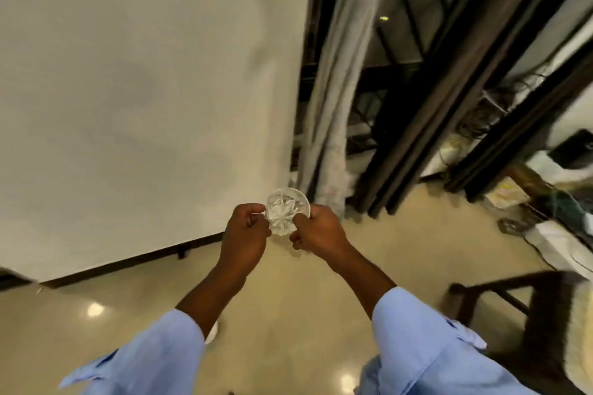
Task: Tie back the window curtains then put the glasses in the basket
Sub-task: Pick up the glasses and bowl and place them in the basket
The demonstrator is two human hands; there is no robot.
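Both hands pinch one round cut-crystal glass (287, 211) with a star-patterned base. The left hand (246, 232) grips its left edge, the right hand (316, 229) its right.

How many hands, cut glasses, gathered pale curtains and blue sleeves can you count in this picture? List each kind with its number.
Hands: 2, left hand and right hand
Cut glass: 1
Gathered pale curtain: 1
Blue sleeves: 2, left sleeve, right sleeve
Total: 6

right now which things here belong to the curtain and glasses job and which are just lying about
Job:
- glass, held between left hand and right hand
- curtain, hanging gathered by the window

Lying about:
- chair, lower right
- cables and clutter at the right wall

No basket in view.
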